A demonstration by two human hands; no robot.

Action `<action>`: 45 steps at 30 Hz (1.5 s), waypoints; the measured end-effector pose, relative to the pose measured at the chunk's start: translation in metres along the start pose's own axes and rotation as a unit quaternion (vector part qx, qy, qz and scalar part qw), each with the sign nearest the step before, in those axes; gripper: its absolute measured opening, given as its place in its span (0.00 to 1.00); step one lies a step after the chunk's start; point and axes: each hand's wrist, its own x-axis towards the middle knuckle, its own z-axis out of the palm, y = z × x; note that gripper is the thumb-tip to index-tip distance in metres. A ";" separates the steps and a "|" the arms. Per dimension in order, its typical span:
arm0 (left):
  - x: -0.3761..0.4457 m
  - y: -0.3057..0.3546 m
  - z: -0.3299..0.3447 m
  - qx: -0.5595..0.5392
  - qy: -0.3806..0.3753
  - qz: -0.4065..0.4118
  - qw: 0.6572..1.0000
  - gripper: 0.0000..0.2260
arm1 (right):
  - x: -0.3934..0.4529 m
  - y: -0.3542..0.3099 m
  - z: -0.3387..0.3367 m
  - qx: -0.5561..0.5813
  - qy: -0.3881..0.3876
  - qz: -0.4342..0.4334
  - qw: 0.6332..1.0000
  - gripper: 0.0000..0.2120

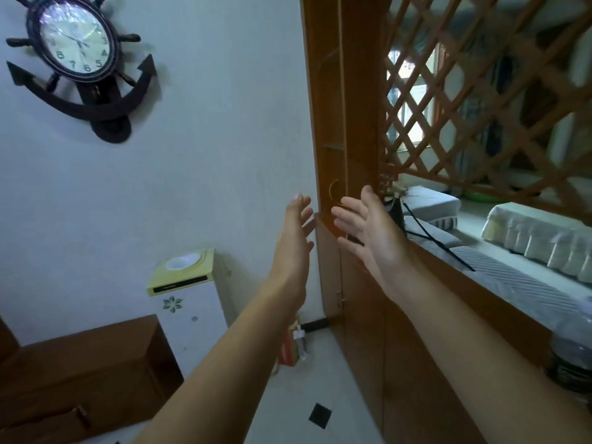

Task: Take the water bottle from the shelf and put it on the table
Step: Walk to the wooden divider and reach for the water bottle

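In front of the wooden shelf unit [344, 129], the left hand [296, 235] and right hand [368, 229] are raised, spread open and empty. The reach is judged underway; no water bottle can be made out, so it must first be located.

The wall [208, 123] is plain pale grey-white, and on it hangs a clock [77, 43] with a cream face, dark numerals and a dark brown ship's-wheel-and-anchor frame. The shelf unit [346, 107], its criss-cross lattice screen [480, 100] and the low cabinet [80, 373] are all warm orange-brown wood, while the water dispenser [187, 302] is white with a yellow-green top, a black strip and small grey-green flower motifs. The floor [288, 411] is white tile with a black diamond inset, and the cloth cover [538, 238] beyond the lattice is off-white with a pleated skirt.
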 end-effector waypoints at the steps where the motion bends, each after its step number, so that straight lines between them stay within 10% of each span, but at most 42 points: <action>1: 0.009 -0.004 0.006 -0.005 -0.014 0.003 1.000 0.24 | 0.006 -0.001 -0.007 -0.004 0.014 -0.005 1.000 0.31; 16: 0.112 -0.018 0.118 -0.115 -0.273 -0.003 0.955 0.17 | 0.047 -0.030 -0.088 -0.073 0.277 -0.065 0.956 0.29; 30: -0.021 0.014 0.228 -0.204 -0.509 -0.062 0.834 0.24 | -0.119 -0.090 -0.143 -0.107 0.510 -0.111 0.846 0.30; 45: -0.131 0.084 0.248 -0.252 -0.540 -0.040 0.802 0.26 | -0.255 -0.146 -0.149 -0.144 0.572 -0.157 0.792 0.31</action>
